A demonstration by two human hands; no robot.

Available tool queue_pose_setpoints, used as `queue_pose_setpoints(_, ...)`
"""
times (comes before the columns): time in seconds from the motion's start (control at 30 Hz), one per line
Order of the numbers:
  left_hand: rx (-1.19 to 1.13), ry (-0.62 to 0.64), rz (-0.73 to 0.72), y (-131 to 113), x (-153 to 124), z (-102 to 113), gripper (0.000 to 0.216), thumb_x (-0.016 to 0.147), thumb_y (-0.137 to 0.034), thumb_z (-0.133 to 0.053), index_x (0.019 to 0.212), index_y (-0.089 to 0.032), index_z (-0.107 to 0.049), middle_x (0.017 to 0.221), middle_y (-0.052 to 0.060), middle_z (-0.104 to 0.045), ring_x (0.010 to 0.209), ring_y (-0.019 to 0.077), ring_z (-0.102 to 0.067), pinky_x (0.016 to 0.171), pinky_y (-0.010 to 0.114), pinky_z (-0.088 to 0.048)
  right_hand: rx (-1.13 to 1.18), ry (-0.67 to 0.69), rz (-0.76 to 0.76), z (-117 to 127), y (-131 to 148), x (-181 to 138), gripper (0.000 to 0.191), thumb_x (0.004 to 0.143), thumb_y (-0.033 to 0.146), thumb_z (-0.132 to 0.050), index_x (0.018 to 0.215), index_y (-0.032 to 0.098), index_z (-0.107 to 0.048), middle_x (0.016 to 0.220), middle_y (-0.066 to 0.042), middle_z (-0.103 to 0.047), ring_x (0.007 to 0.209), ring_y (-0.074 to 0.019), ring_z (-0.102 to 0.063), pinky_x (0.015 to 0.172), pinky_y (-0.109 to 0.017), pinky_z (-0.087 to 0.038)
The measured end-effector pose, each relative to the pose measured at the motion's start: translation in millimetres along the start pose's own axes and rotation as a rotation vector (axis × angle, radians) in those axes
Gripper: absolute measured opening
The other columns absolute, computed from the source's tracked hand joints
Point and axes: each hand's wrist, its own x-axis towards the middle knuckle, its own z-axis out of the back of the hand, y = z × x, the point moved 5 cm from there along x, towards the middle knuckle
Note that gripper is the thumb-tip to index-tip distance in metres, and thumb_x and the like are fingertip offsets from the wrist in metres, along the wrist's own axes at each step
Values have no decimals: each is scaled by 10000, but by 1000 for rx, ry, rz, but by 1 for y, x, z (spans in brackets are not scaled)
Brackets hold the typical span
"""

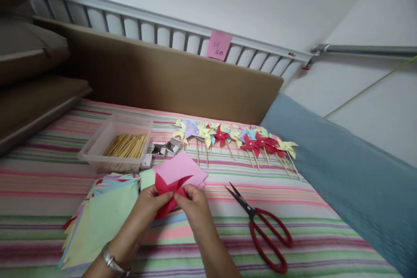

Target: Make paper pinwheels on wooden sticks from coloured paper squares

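Both my hands hold a piece of red paper [169, 187] just above the striped cloth. My left hand [150, 202] pinches its left side and my right hand [193, 203] pinches its right side, with the paper's cut flaps folded toward the middle. A loose pink sheet [180, 167] lies right behind the red paper. A stack of coloured paper squares [102, 217], light green on top, lies under my left wrist.
Red-handled scissors [263, 228] lie open to the right. A clear plastic tray [97, 145] holds wooden sticks, with small boxes of pins [166, 148] beside it. Several finished paper pinwheels [237, 138] lie in a row at the back. A blue cushion [345, 178] borders the right.
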Motion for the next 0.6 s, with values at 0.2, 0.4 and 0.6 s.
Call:
queue_pose_setpoints(0.2,-58,-8,-64,-13,-5,4,204,534,-227,-797,681,-111,-716,627,44,-708,560,141,-602,578,235,-452,43,61,56,0,4,1,155,678,301,-645,690,151,-610,633,18,-564,601,-119,-484,584,-232,-389)
queue_pose_setpoints(0.4,-294,-247,-277,-59,-12,51,248,484,-196,-820,688,-122,-699,624,8,-714,536,104,-607,548,185,-470,-235,-88,120,16,-5,14,300,791,369,-537,896,123,-674,782,-80,-681,723,-191,-628,697,-307,-509)
queue_pose_setpoints(0.6,-605,-439,-439,-93,-17,113,129,555,-103,-748,618,-157,-649,546,-38,-679,518,97,-617,542,169,-505,-588,-59,213,-13,9,55,216,803,274,-529,855,160,-704,853,-70,-704,803,-196,-650,735,-290,-504)
